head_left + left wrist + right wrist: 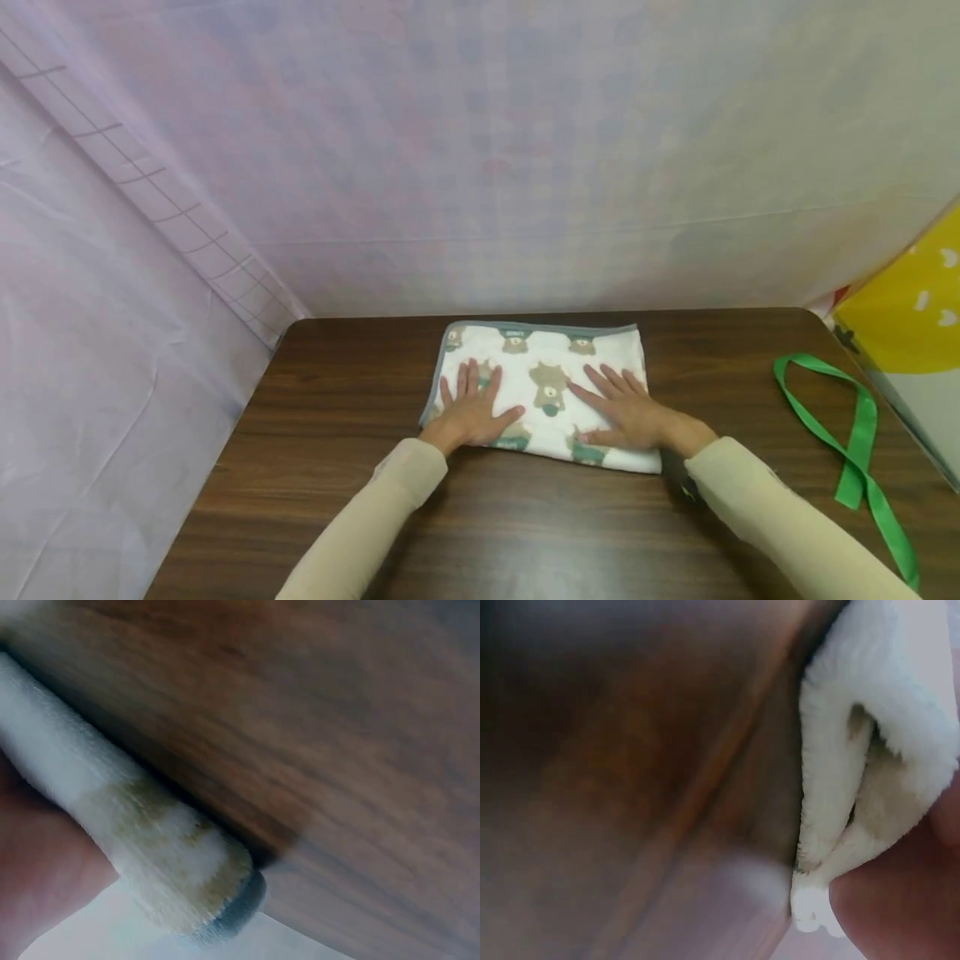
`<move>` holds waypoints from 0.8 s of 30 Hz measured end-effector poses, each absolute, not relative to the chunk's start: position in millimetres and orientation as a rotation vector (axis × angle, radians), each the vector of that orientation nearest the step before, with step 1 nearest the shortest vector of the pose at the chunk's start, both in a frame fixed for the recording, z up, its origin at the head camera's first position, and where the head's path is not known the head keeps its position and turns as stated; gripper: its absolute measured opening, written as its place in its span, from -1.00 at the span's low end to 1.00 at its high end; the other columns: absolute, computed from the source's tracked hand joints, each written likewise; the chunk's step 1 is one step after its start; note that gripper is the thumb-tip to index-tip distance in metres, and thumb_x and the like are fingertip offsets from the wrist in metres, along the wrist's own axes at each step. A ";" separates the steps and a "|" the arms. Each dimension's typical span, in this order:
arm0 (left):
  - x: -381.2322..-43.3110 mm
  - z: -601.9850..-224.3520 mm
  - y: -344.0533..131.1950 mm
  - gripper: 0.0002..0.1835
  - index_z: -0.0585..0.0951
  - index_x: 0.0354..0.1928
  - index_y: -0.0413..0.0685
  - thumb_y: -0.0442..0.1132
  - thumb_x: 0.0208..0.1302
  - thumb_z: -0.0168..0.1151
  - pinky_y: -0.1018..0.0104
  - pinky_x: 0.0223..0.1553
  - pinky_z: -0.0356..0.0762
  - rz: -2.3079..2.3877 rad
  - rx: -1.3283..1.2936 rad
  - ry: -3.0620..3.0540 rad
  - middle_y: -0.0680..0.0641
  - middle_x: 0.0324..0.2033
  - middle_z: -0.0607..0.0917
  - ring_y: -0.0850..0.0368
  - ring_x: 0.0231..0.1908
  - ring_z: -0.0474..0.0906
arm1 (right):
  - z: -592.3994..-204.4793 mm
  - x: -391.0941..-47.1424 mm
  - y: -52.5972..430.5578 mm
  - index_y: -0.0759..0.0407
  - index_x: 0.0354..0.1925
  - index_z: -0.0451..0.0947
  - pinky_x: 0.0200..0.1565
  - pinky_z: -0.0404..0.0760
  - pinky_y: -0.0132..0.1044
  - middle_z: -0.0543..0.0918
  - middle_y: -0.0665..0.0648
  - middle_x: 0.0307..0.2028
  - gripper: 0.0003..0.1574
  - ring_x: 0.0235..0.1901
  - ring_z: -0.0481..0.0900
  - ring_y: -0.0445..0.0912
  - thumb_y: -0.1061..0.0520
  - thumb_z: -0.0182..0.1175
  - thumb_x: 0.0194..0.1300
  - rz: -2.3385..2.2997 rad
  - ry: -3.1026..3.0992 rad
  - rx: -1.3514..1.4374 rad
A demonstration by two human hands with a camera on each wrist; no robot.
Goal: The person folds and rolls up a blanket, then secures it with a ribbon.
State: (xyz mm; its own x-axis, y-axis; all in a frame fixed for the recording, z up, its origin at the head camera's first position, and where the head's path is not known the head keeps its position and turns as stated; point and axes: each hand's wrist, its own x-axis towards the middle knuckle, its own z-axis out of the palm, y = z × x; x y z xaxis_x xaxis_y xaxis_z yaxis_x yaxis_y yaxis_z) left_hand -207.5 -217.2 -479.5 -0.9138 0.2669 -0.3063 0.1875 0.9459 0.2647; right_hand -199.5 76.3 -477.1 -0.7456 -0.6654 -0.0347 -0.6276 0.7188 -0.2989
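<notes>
A white fleecy cloth point(551, 367) with brown bears and a grey-green edging lies folded into a rectangle on the dark wooden table. My left hand point(472, 414) rests flat on its left part, fingers spread. On the right part, my right hand point(628, 412) presses down with straight, spread fingers. Close up in the left wrist view, a rounded fold of the cloth point(157, 832) ends at its grey edging beside the hand. The right wrist view shows the cloth's layered side point(832, 765), with a small gap between the layers.
A green ribbon point(862, 421) lies looped and twisted on the table's right side. Pale curtains point(487, 167) hang behind the table point(345, 392) and on the left. A yellow patterned sheet point(907, 308) is at the far right. Something small and dark is partly hidden under the right wrist.
</notes>
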 end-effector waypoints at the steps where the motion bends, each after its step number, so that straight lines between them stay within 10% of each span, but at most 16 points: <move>1: -207.6 -479.0 -217.6 -0.06 -0.23 0.59 0.25 0.52 0.33 -0.34 -0.31 0.39 -0.59 0.320 0.347 2.759 -0.25 0.52 -0.45 -0.17 0.50 -0.59 | -476.7 -196.6 76.1 0.17 0.52 0.09 0.35 -0.21 0.44 -0.07 0.48 0.50 0.02 0.45 -0.15 0.47 -0.33 0.14 0.36 -0.398 2.785 -1.048; 24: -233.8 -471.9 -245.4 -0.21 -0.02 0.57 0.34 0.41 0.41 -0.22 -0.17 0.46 -0.51 0.344 0.817 2.682 -0.08 0.57 -0.24 0.00 0.55 -0.42 | -459.9 -107.7 22.6 0.19 0.55 -0.04 0.28 -0.24 0.53 -0.19 0.55 0.49 0.10 0.43 -0.23 0.54 -0.50 -0.17 0.40 -0.266 2.775 -0.591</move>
State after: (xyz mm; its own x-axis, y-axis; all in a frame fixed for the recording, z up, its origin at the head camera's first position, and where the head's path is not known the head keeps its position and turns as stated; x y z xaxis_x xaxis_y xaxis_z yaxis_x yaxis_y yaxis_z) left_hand -233.8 -245.4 -471.9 -0.7868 0.5738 -0.2274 0.4978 0.8078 0.3157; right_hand -107.7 22.6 -459.9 -0.8735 -0.4222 -0.2425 -0.3684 0.8987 -0.2380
